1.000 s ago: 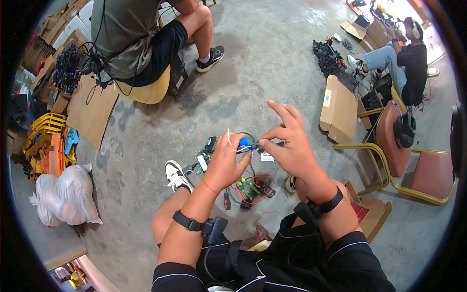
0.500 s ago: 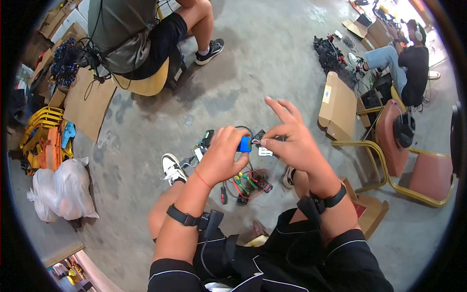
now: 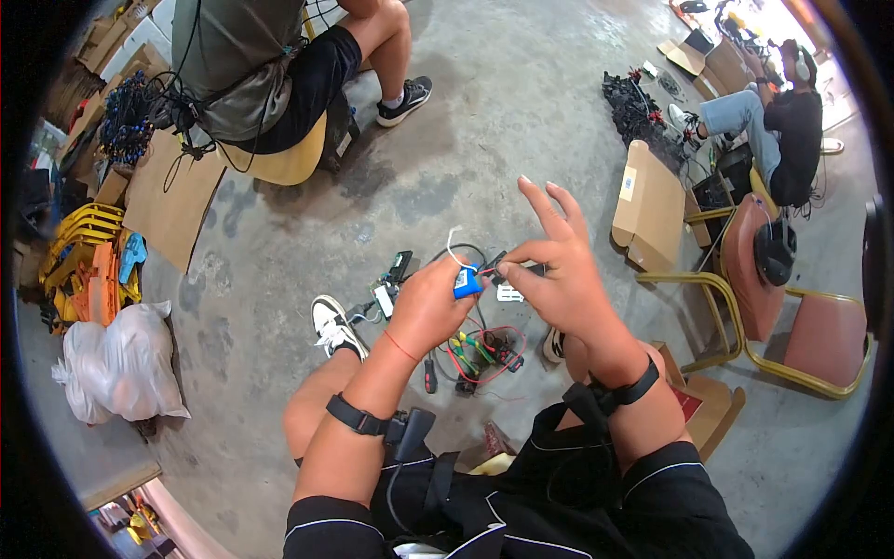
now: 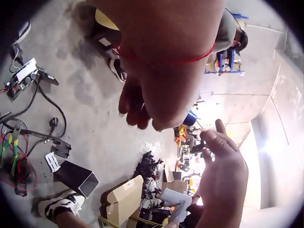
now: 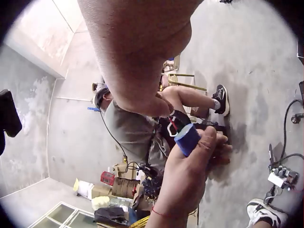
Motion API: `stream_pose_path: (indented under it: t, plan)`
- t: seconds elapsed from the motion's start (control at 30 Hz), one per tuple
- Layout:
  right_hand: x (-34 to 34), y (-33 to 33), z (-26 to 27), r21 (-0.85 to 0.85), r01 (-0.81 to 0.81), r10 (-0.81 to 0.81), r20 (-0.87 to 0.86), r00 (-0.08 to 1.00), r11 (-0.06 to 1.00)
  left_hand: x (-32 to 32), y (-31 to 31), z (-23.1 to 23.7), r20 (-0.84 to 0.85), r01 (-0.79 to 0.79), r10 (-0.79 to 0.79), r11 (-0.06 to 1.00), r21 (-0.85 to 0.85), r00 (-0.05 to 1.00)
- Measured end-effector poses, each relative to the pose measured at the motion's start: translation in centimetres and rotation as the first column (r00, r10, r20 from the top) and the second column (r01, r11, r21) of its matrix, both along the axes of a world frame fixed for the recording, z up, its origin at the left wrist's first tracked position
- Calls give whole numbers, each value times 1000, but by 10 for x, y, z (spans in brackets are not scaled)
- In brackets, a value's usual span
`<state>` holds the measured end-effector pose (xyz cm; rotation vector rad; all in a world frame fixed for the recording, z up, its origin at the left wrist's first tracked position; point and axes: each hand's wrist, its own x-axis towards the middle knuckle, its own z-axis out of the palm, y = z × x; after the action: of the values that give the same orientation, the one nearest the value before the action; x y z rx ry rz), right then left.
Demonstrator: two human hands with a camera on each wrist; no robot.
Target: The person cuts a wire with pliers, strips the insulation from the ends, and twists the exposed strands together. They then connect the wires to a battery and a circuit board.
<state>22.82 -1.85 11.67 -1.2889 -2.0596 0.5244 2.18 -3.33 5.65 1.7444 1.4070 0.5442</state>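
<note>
A small blue cylinder [image 3: 467,281] is gripped by my left hand [image 3: 430,303], its end facing right. A white wire [image 3: 453,244] sticks up above that hand. My right hand [image 3: 563,279] pinches thin dark and red leads [image 3: 491,271] close beside the cylinder's end, thumb against index finger, other fingers raised. In the right wrist view the blue cylinder [image 5: 187,139] sits between the left thumb and fingers, with red and white wires at its end. The left wrist view shows the cylinder [image 4: 190,118] partly hidden by the left hand.
On the floor below lie green-handled pliers [image 4: 14,142], red and black cables [image 3: 507,354], a screwdriver [image 3: 429,374] and a circuit board [image 4: 23,78]. A seated person [image 3: 242,84] is at the upper left. Chairs [image 3: 756,270] and an open cardboard box [image 3: 644,207] stand right.
The left hand has turned, so the cylinder tilts and a label shows on its side. The white wire, out of sight half a second ago, points up again. The right hand keeps its pinch.
</note>
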Motion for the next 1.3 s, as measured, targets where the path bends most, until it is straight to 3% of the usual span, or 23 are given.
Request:
stream_pose_path:
  t: [0.07,0.17,0.3,0.37,0.47,0.5,0.57,0.67,0.9,0.97,1.0,1.07,1.1,1.17,1.3]
  plan:
    - [1,0,3,-88,40,-43,-26,999,995,0,0,1,45,9,-27,932,363,999]
    - [6,2,-2,-137,45,-49,-27,998,990,1,2,-2,77,17,-59,885,466,995]
    - [4,-2,2,-154,26,-24,18,1000,988,-3,-1,-5,19,11,-18,950,314,1000]
    - [3,-3,2,-177,-10,12,11,1000,984,-5,-1,-8,139,21,-46,984,177,989]
    - [2,-4,5,-172,-10,13,19,1000,985,-4,-3,-14,197,-27,-1,990,140,980]
    - [1,-3,5,-172,-10,13,19,1000,985,-2,-2,-8,197,-26,-2,990,140,980]
    - [1,-3,6,-143,7,0,45,999,990,0,1,7,39,55,-77,913,405,996]
    - [2,-3,3,-122,30,-22,62,998,992,-1,2,10,6,74,-88,877,475,996]
    - [-2,-4,3,-49,-1,6,105,994,999,-3,0,-1,-139,113,-64,918,380,988]
    - [-3,-5,2,-31,-10,12,76,997,999,-1,-2,-15,9,-6,5,984,176,1000]
    - [-3,-5,1,-30,-10,12,76,997,1000,1,-2,-8,9,-6,5,984,178,1000]
    - [-4,-5,0,-1,-10,10,74,997,1000,5,-2,8,-9,-46,46,997,-63,999]
    - [-4,-4,0,-1,-9,9,74,997,1000,6,-2,6,-9,-45,45,997,-62,999]
    - [-3,-3,0,-20,48,-47,49,998,999,8,-3,-3,109,-36,-3,935,354,994]
    - [0,-3,-1,-94,73,-71,18,997,993,8,1,-10,207,-79,-7,911,406,978]
